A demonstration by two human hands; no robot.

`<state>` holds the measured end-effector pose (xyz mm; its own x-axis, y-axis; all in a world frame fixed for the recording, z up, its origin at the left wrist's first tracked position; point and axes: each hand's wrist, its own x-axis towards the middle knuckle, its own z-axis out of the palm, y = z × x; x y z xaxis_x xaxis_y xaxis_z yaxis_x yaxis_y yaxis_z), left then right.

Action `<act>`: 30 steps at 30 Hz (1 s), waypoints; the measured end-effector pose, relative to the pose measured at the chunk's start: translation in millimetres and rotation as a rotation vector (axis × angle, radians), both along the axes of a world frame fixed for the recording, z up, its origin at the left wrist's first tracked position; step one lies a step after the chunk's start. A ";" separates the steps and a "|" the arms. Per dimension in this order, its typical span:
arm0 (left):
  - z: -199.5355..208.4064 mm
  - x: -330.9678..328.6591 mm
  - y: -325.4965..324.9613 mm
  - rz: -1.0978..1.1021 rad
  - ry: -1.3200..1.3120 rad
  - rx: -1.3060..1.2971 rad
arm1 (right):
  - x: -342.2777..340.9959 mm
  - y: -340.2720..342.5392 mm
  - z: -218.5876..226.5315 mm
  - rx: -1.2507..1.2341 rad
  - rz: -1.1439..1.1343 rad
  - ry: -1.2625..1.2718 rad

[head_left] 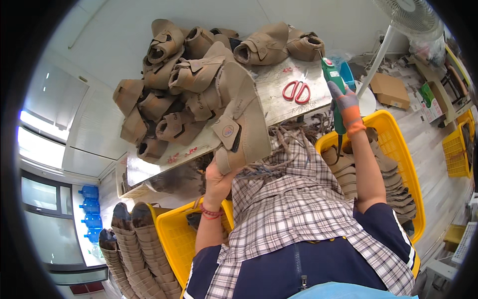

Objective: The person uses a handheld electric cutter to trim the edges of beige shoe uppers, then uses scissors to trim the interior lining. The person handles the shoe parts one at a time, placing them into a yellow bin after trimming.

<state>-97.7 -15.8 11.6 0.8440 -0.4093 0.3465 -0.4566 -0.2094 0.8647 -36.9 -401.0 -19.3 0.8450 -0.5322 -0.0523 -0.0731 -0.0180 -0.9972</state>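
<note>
My left hand [219,182] is closed around the lower end of a tan shoe upper [255,130], which has a flap with a round badge and is lifted in front of the table. My right hand [349,107], in a grey and orange glove, grips a slim green corded power tool [332,74]. Its thin tip points away from me, towards the back of the table; its exact kind I cannot make out. The tool and the shoe upper are apart. On the table, several more tan uppers [194,74] lie heaped behind and left of the held one. Red-handled scissors [297,92] lie between the upper and the tool.
The worn white table [279,112] meets a wall. Yellow baskets stand at my right [417,209] and left [172,239]; the right one holds stacked uppers. More stacks [142,249] stand far left. A white fan [388,55], a cardboard box [390,90] and scraps lie beyond the right basket.
</note>
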 end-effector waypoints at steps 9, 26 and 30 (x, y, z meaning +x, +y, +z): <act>17.7 58.5 -71.2 -0.221 -0.562 0.642 | 97.5 -52.0 -83.7 -0.768 -0.121 0.564; 75.1 3.5 56.9 0.073 -0.038 0.522 | 135.6 27.8 -76.1 -1.335 0.180 0.372; 34.4 42.4 43.6 -0.165 0.159 0.507 | 150.6 45.2 -59.5 -1.319 0.297 0.560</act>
